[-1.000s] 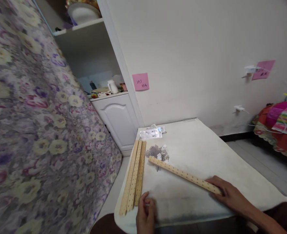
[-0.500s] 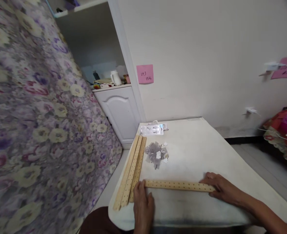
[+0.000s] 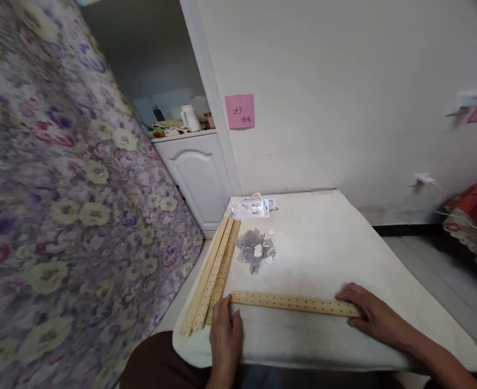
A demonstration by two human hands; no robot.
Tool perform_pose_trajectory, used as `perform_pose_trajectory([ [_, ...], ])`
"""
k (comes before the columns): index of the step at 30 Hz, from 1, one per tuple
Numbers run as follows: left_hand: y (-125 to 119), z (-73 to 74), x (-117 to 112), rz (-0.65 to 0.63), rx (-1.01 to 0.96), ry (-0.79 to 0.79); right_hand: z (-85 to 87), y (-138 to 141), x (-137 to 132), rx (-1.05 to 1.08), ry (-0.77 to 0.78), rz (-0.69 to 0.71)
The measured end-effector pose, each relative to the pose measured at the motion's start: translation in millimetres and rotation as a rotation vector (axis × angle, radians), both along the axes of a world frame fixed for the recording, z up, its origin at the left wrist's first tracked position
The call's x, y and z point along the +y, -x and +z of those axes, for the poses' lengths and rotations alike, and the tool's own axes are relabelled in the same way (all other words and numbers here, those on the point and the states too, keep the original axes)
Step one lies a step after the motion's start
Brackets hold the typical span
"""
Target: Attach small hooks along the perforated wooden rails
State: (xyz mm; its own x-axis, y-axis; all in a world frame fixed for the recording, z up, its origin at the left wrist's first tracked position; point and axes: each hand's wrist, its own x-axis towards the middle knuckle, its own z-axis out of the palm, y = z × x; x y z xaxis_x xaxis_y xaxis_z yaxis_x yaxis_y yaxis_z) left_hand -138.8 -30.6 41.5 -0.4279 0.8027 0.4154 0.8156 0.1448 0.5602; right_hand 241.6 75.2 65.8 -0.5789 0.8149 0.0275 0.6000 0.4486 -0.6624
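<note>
A pale wooden strip with rows of small holes (image 3: 291, 302) lies crosswise near the front of the white-covered table. My left hand (image 3: 225, 329) has its fingertips on the strip's left end, the thumb lower down. At the other end, my right hand (image 3: 366, 313) grips the strip between thumb and fingers, hiding its tip. Similar perforated strips (image 3: 212, 278) lie side by side along the table's left edge, close to my left hand. Beyond the held strip is a loose heap of small grey and white pieces (image 3: 256, 249), too small to make out.
Flat clear packages (image 3: 250, 208) lie at the table's far left corner. A floral curtain (image 3: 80, 216) hangs on the left, beside a white cabinet (image 3: 200, 178) with a white jug (image 3: 190, 118). A pink note (image 3: 239, 112) is stuck on the wall.
The view has shifted slightly. My left hand has slid a little to the left and my right hand slightly to the right, so a bit more of the strip shows between them.
</note>
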Motion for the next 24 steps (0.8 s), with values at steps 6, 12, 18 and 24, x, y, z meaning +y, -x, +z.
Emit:
perform_pose_trajectory([
  [6, -1.0, -3.8, 3.6, 0.026, 0.001, 0.015, -11.8, -26.5, -6.3, 0.029, -0.002, -0.112],
  [12, -2.2, -6.6, 2.4, 0.052, -0.038, -0.028, -19.5, -36.6, -2.5, 0.040, 0.003, -0.110],
  [18, -4.8, -2.3, -2.8, 0.003, -0.009, -0.074, -21.1, -38.9, 0.3, 0.020, -0.028, -0.130],
  [24, -2.5, -7.1, 0.6, -0.001, 0.068, -0.054, -19.5, -31.1, 1.5, 0.058, -0.003, -0.169],
])
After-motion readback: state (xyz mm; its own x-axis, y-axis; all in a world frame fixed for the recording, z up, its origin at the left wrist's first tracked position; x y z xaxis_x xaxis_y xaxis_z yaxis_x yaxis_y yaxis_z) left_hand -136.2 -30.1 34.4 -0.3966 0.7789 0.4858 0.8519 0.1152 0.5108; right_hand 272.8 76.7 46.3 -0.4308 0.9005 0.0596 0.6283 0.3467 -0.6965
